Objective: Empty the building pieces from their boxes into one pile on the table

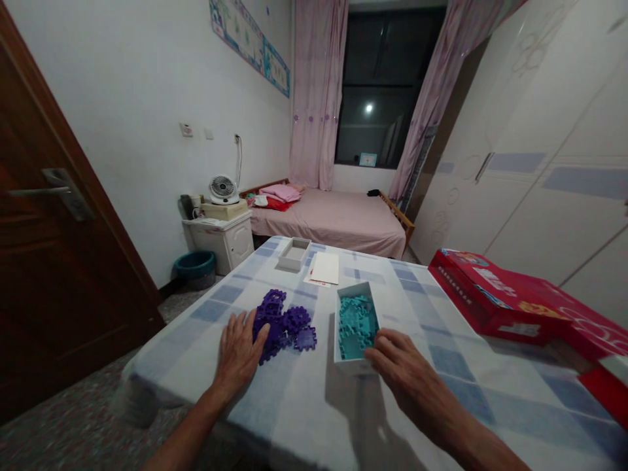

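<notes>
My left hand (240, 347) rests on the tablecloth with fingers spread, against the left side of a pile of purple interlocking plastic pieces (297, 318). Some of those pieces are gear-shaped, others square with toothed edges. With my right hand (400, 356) I grip the near right corner of a white cardboard box (337, 330). Inside it lies a heap of teal interlocking pieces (356, 327). Whether the box stands fully on the table or is slightly raised, I cannot tell.
An uncovered, shallow white box part (295, 254) and some white cards or papers (324, 268) lie at the table's far side. Large red boxes (495, 294) occupy the right side. The checked tablecloth (196, 340) hangs over the table's left edge. Beyond is a bed (338, 216).
</notes>
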Tool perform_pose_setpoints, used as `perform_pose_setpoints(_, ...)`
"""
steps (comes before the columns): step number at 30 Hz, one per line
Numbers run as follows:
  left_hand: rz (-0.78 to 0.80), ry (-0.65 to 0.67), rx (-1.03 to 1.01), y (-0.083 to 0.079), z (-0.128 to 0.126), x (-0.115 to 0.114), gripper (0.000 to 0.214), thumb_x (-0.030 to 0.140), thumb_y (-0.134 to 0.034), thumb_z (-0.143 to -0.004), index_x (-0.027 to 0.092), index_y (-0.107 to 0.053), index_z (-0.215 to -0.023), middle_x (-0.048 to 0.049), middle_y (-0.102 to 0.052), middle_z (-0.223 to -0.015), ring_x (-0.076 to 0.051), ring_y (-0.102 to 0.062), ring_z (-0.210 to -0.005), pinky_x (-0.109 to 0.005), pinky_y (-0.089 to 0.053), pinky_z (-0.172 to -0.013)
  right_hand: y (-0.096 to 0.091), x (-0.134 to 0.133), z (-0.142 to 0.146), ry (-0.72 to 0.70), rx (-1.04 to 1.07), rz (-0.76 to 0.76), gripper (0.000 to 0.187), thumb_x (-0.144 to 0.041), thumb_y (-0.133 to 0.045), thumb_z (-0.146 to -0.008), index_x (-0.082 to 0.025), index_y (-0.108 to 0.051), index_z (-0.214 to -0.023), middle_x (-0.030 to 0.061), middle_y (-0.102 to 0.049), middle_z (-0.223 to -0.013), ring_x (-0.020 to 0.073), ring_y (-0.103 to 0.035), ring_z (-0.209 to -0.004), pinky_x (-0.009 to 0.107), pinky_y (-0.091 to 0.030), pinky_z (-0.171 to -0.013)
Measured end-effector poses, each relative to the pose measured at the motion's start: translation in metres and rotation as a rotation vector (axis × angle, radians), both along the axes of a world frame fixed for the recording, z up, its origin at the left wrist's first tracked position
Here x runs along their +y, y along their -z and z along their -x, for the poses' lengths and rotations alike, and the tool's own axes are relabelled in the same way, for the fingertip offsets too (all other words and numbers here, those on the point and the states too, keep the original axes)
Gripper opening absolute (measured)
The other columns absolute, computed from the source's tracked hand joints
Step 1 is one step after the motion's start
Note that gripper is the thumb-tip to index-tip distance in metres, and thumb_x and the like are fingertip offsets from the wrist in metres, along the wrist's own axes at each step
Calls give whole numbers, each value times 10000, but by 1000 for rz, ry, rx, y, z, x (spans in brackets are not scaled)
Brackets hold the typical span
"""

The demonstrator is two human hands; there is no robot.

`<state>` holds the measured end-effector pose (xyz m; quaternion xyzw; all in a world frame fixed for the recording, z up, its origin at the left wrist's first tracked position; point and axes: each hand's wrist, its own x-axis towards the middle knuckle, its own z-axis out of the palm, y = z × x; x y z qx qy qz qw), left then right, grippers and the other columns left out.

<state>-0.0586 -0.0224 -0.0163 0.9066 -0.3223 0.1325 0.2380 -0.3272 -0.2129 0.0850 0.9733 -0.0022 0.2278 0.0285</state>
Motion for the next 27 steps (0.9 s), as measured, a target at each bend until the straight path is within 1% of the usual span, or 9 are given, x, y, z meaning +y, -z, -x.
perform_pose_setpoints(2,50,40,13,2,-1,-7,544,457,-329,-937,130,-444,-1355,-148,-472,-1397,-305,-308,-1376,-514,-297,-1103,-16,7,-23,-62,79,46,148,-68,-475,-891,-176,-575,-873,47,-585,-887,197,-499,-944,350,-408,-862)
perform_pose_setpoints(4,77,58,28,0,1,-13,538,450,-319,-942,134,-436,-1363,-146,-457,-1412,-308,-283,-1388,-527,-278,-1110,-28,9,-42,-134,150,133,96,-107,-514,-888,-173,-578,-860,45,-584,-886,199,-491,-923,357,-404,-858)
perform_pose_setpoints(8,92,64,65,-6,7,-15,530,451,-297,-952,155,-429,-1371,-138,-428,-1436,-310,-253,-1401,-545,-255,-1112,-45,14,-74,-246,260,380,80,-142,-555,-870,-172,-591,-805,38,-577,-819,189,-479,-825,346,-404,-793)
perform_pose_setpoints(11,110,60,66,-7,8,-13,522,454,-300,-952,167,-431,-1367,-129,-428,-1438,-304,-257,-1400,-539,-255,-1113,-47,23,-94,-285,300,588,127,-122,-580,-831,-182,-614,-724,30,-562,-729,186,-453,-749,335,-394,-724)
perform_pose_setpoints(14,110,60,66,-7,8,-13,521,456,-308,-951,165,-439,-1363,-129,-430,-1436,-312,-257,-1398,-544,-255,-1111,-42,32,-109,-327,308,698,166,-103,-617,-775,-197,-633,-638,31,-539,-641,198,-446,-756,336,-391,-717)
perform_pose_setpoints(18,113,68,73,-10,9,-14,520,455,-301,-953,163,-446,-1359,-132,-421,-1444,-306,-259,-1398,-554,-249,-1112,-38,42,-125,-368,344,707,166,-132,-672,-715,-198,-646,-565,47,-568,-635,214,-471,-789,354,-410,-775)
perform_pose_setpoints(21,128,74,89,-11,10,-14,517,452,-314,-951,159,-452,-1353,-138,-426,-1439,-303,-262,-1397,-561,-251,-1110,-41,48,-135,-397,340,709,198,-137,-654,-730,-216,-643,-548,49,-592,-652,218,-489,-800,354,-422,-794)
perform_pose_setpoints(24,144,76,99,-11,10,-13,504,447,-319,-950,162,-465,-1340,-138,-445,-1423,-297,-277,-1390,-559,-256,-1107,-41,51,-144,-381,373,734,205,-129,-615,-752,-226,-657,-577,51,-632,-712,223,-506,-817,356,-432,-796)
perform_pose_setpoints(27,148,82,95,-10,9,-13,503,456,-301,-953,174,-461,-1338,-126,-444,-1423,-282,-285,-1388,-540,-255,-1113,-33,52,-151,-332,319,621,226,-93,-558,-780,-239,-680,-660,37,-660,-790,223,-520,-886,367,-422,-843)
